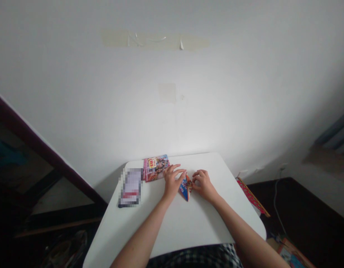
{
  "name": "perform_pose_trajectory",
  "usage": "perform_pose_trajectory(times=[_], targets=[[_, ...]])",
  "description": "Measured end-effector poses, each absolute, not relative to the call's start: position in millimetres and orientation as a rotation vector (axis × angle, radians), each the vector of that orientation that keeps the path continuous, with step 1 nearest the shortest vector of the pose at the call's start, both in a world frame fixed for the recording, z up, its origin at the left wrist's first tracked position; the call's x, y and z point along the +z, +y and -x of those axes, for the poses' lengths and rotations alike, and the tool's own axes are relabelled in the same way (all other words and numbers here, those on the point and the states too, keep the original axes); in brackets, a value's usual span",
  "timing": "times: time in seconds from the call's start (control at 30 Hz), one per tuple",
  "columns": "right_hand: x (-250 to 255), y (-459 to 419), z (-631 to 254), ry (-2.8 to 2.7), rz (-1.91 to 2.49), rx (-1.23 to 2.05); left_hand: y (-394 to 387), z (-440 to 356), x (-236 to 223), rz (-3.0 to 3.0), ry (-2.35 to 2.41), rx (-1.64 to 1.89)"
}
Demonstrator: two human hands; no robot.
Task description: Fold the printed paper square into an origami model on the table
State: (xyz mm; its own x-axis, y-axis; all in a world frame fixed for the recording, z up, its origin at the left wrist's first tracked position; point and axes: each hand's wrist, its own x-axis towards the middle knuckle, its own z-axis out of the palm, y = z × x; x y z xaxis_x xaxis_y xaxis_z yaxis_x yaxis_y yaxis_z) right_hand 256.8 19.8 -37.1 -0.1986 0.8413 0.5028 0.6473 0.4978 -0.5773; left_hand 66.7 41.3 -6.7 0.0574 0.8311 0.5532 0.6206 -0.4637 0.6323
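A small piece of folded colourful paper [184,189], blue with orange-red edges, stands on the white table [172,230] in front of me. It has a pointed, kite-like shape with its tip towards me. My left hand [172,181] has its thumb and index fingertip together at the paper's far corner, while its other fingers stretch out. On the paper's right side, my right hand [203,184] pinches the edge with curled fingers. The fingers hide part of the paper's right side.
A printed colourful flyer [153,169] lies at the back of the table, partly behind my left hand. Left of it is a phone [131,188] with a blurred screen. A white wall [172,126] rises behind the table. A cable [276,197] hangs at right.
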Motion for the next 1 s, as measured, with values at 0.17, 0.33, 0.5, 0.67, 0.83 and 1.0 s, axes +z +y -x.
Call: perform_pose_trajectory(times=[0.17, 0.33, 0.5, 0.67, 0.83, 1.0], targets=[[-40, 23, -258, -1.921, 1.233, 0.311, 42, -67, -10, -2.145, 1.417, 1.251], [-34, 20, -258, -1.893, 1.212, 0.329, 42, -70, -14, -2.179, 1.464, 1.169], [-29, 18, -255, -1.883, 1.185, 0.323, 42, -71, -14, -2.209, 1.445, 1.148], [-31, 18, -255, -1.876, 1.168, 0.305, 43, -72, -18, -2.225, 1.435, 1.122], [-32, 18, -255, -1.869, 1.149, 0.299, 41, -74, -18, -2.215, 1.413, 1.124], [-36, 21, -255, -1.872, 1.163, 0.302, 40, -74, -16, -2.152, 1.419, 1.174]])
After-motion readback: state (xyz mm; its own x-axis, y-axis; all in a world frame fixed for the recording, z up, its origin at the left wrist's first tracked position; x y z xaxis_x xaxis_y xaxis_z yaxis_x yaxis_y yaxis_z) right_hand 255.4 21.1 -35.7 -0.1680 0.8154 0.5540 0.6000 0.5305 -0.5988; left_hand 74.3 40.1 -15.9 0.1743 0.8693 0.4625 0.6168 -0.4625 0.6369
